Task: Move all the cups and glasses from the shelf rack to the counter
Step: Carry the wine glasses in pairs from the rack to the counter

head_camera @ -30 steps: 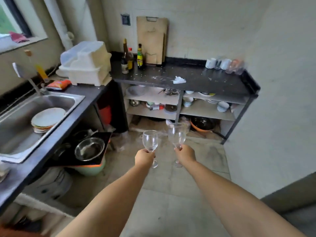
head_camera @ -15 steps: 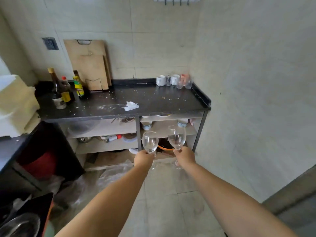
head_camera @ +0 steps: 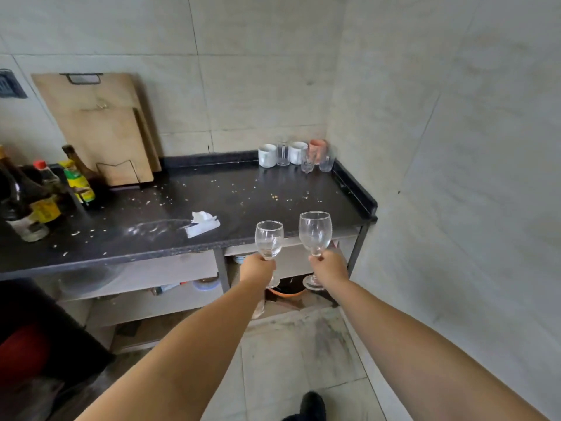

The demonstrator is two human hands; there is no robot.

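Observation:
My left hand [head_camera: 257, 268] grips the stem of a clear wine glass [head_camera: 269, 238], held upright. A second, slightly larger wine glass [head_camera: 315, 230] stands upright in my right hand [head_camera: 330, 266], also held by the stem. Both glasses hover just in front of the black counter [head_camera: 243, 205], at its front right edge. At the counter's back right corner stands a cluster of white mugs [head_camera: 267, 155], clear glasses [head_camera: 307, 161] and a pink cup [head_camera: 317, 149].
A crumpled white tissue [head_camera: 202, 223] lies near the counter's front middle, among crumbs. Sauce bottles [head_camera: 76, 180] stand at the left, wooden cutting boards [head_camera: 100, 126] lean on the back wall. Shelves [head_camera: 142, 271] below hold bowls and dishes. A tiled wall [head_camera: 455, 177] closes the right side.
I have walked closer to the counter and the view swung right, away from the sink. Both hands kept their wine glasses and raised them to the counter's front edge.

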